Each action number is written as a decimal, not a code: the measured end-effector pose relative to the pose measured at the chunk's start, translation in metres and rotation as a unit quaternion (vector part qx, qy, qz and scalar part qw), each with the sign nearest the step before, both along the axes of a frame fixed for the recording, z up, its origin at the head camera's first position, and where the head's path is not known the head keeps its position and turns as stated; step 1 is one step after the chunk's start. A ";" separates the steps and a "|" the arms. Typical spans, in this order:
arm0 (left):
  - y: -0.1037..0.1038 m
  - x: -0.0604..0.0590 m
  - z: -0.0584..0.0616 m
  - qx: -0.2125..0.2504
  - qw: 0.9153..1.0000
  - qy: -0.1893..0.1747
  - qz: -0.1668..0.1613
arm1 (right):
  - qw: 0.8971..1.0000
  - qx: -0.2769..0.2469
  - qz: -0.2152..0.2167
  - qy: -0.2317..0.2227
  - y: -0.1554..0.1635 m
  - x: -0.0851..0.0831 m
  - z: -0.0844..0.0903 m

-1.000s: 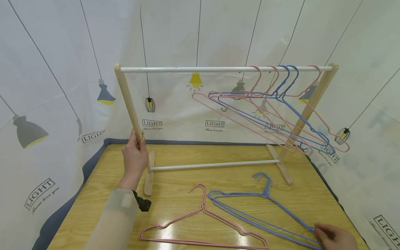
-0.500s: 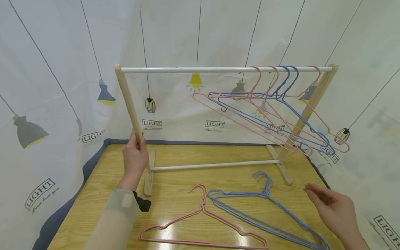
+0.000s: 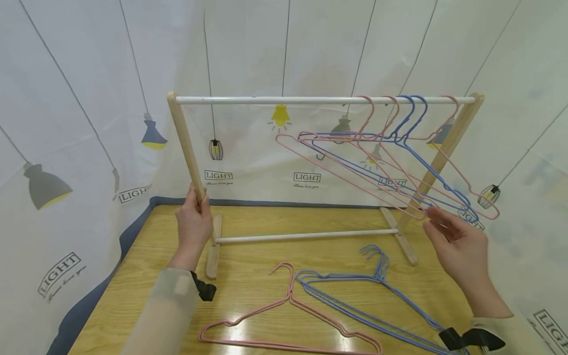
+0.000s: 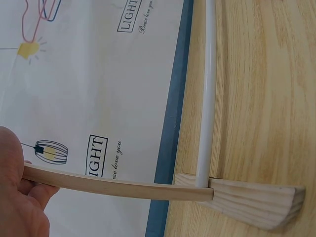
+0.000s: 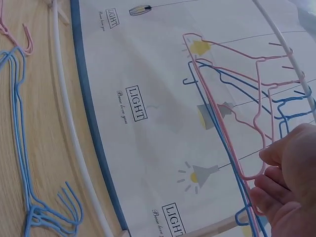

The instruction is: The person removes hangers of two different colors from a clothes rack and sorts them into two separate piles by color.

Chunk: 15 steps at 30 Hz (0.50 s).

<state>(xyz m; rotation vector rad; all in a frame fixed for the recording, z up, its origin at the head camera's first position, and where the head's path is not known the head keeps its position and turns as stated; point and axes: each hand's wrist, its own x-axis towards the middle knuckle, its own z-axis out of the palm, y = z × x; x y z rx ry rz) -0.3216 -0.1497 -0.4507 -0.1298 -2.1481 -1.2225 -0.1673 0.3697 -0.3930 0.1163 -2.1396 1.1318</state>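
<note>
Wooden post (image 3: 190, 148) at the left end of the rack (image 3: 326, 100) is what your left hand (image 3: 194, 228) grips, fingers wrapped round it low down, just above the foot. Your right hand (image 3: 457, 244) is raised near the rack's right leg, fingers loosely spread, fingertips at the lower corner of the hanging pink hanger (image 3: 350, 170). Blue hangers (image 3: 377, 296) and one pink one (image 3: 288, 320) lie on the table (image 3: 248, 276) in front of the rack.

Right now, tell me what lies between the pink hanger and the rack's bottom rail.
Head view: bare wooden tabletop separates pink hanger from bottom rail.
</note>
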 end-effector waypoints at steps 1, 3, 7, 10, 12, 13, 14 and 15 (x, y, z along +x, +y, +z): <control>0.000 0.000 0.000 0.000 1.000 0.000 -0.001 | 1.000 -0.007 0.004 -0.005 0.000 -0.003 0.000; 0.000 0.000 0.000 0.002 1.000 -0.002 -0.002 | 0.999 -0.026 0.014 -0.019 0.000 -0.008 -0.001; 0.000 -0.001 0.000 0.007 1.000 -0.003 -0.004 | 0.998 -0.042 0.017 -0.043 -0.003 -0.016 -0.001; 0.000 -0.001 -0.001 0.007 1.000 -0.004 -0.003 | 0.996 -0.063 0.032 -0.049 -0.007 -0.022 -0.002; 0.000 -0.001 -0.001 0.005 1.000 -0.004 -0.001 | 0.995 -0.072 0.050 -0.050 -0.010 -0.026 -0.003; 0.000 -0.001 -0.001 0.004 1.000 -0.004 0.000 | 0.994 -0.076 0.059 -0.049 -0.012 -0.028 -0.003; 0.000 -0.001 -0.001 0.004 1.000 -0.004 0.000 | 0.992 -0.087 0.072 -0.050 -0.013 -0.029 -0.004; 0.000 -0.001 -0.001 0.004 1.000 -0.004 0.000 | 0.990 -0.098 0.088 -0.050 -0.014 -0.030 -0.005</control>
